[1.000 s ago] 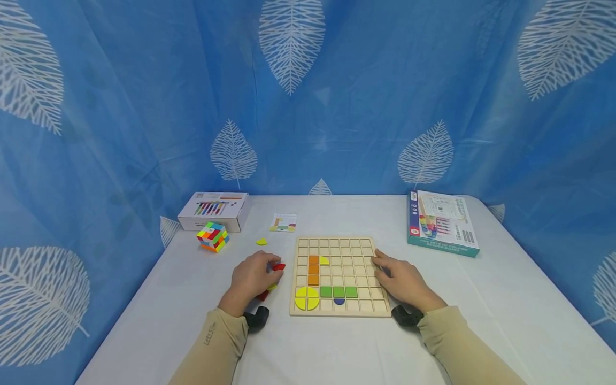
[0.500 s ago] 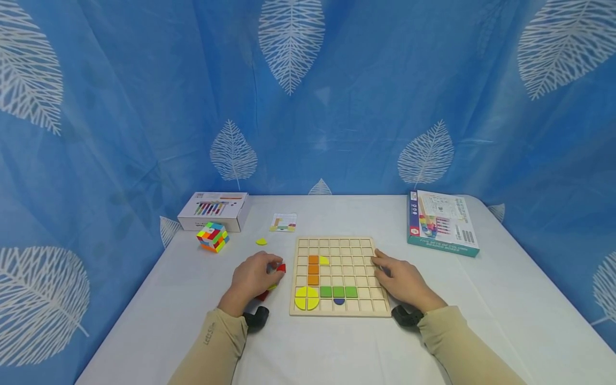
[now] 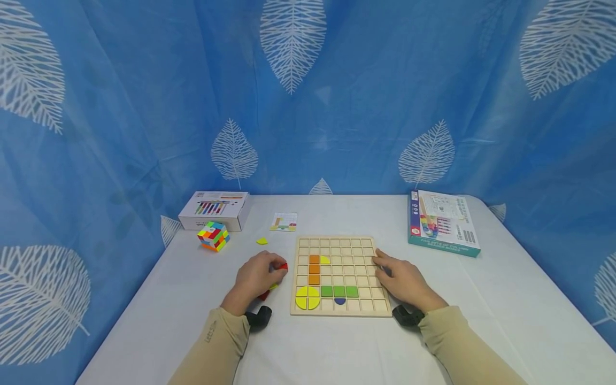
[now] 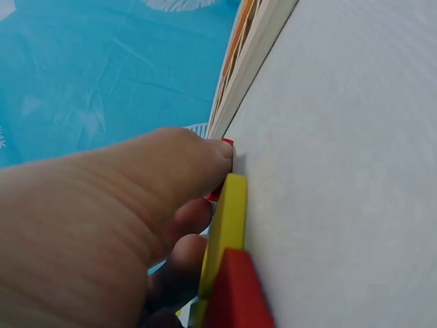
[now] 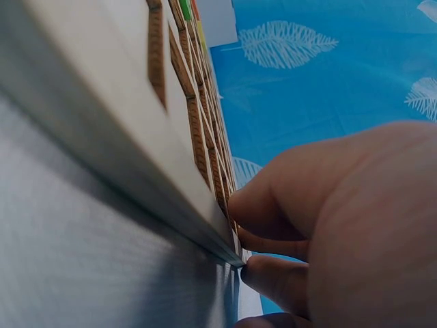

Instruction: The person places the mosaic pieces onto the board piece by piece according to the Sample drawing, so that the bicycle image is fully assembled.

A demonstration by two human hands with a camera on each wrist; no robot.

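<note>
Left of the board (image 3: 348,270): my left hand (image 3: 255,276) pinches a red piece (image 3: 285,267).
Board's right edge: my right hand (image 3: 406,281) grips it lightly.
Red piece: pickup step, I judge; next calls for lifting towards the board.

A glossy blue fabric curtain (image 3: 356,133) covers the back and both sides, marked by soft vertical folds and faint horizontal creases. Large white skeleton-leaf prints (image 3: 293,43) hang tip-down along its top, while a smaller upright pair (image 3: 234,147) stands just above the far edge of a broad, white-covered counter (image 3: 346,347). Between that pair, a pale leaf tip (image 3: 320,186) peeks over the edge. The counter's far right corner is rounded. Diffuse light leaves a paler sheen on the curtain's right side.
</note>
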